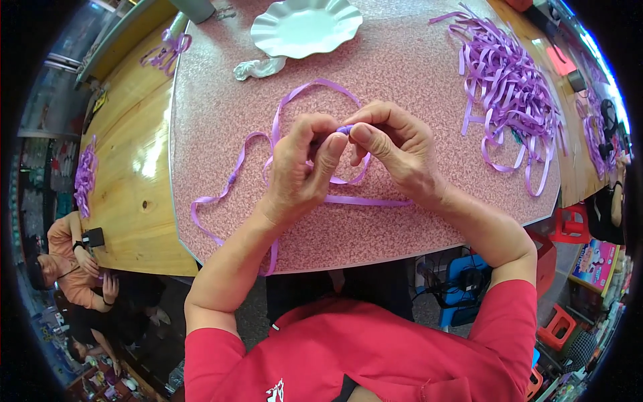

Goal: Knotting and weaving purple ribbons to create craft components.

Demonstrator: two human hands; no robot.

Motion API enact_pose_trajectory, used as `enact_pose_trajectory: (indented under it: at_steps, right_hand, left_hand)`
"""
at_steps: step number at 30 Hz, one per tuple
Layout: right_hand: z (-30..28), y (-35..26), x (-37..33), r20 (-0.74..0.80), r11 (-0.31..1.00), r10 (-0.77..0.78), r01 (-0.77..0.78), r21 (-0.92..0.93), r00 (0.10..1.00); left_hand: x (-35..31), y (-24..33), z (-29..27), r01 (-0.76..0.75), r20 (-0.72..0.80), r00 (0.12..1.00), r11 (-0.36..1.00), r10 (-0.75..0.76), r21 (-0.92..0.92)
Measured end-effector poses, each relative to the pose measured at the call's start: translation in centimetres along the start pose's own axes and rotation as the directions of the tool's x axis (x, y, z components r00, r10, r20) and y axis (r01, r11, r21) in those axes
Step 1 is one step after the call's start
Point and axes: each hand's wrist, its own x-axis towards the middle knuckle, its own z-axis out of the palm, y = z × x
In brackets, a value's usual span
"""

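Observation:
A purple ribbon (320,82) loops over the pink speckled table (375,238), with one long tail running left and down over the near edge. A small knot sits partway along that tail. Just above the table, my left hand (305,161) pinches the ribbon between thumb and forefinger. My right hand (395,147) meets it fingertip to fingertip, closed on the same ribbon. A darker purple bunched bit, perhaps a knot, shows between the thumbs; its details are too small to make out.
A large heap of purple ribbons (509,87) lies at the far right. A white scalloped plate (307,27) and crumpled white tissue (260,68) are at the back. A wooden table (134,194) adjoins on the left, where a person (70,268) in orange sits.

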Motion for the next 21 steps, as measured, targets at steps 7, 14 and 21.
enact_pose_trajectory:
  at_steps: [7,14,21]
  right_hand:
    - [0.23,0.57,-0.14,-0.008,0.983,-0.105,0.103,-0.155,0.994]
    - [-0.28,0.21,-0.10,0.097,0.875,-0.318,0.331,-0.353,0.943]
    - [-0.25,-0.02,0.41,0.152,0.792,-0.450,0.472,-0.386,0.880]
  left_hand:
    - [0.63,-0.14,0.13,-0.201,0.024,0.980,0.966,0.200,0.165]
    - [0.75,0.34,-0.30,-0.306,0.011,0.951,0.934,0.309,0.182]
    - [0.54,0.32,0.29,-0.312,-0.047,0.949,0.950,0.313,0.029]
